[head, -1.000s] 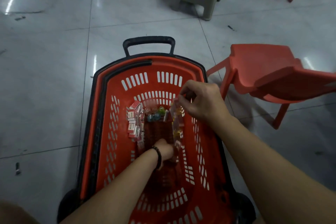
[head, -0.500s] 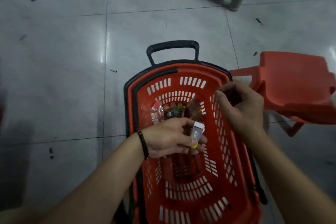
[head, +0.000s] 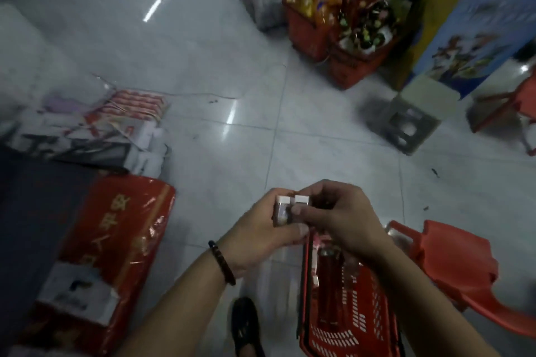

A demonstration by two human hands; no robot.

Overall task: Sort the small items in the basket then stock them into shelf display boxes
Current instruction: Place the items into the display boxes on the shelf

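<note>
From the head camera, the left hand is curling its fingers and thumb around a small item, holding it upright in front of the body. The right hand is pinching a second small item between thumb and fingertips, pressing it right against the first, so the two are standing side by side and touching. Each one is looking like a short oblong piece with a white cap on top and a darker, partly see-through body below; the blur is hiding any print on them.

Both hands are hovering over the far end of the red basket, which is sitting on the pale tiled floor below them. More small pieces, pink and white, are lying along its left inner wall. A dark bead bracelet is circling the left wrist.

A red stool is standing just right of the basket, and a black shoe is showing just left of it. A shiny red package is lying on the floor well to the left. Two loaded red baskets are standing far ahead.
</note>
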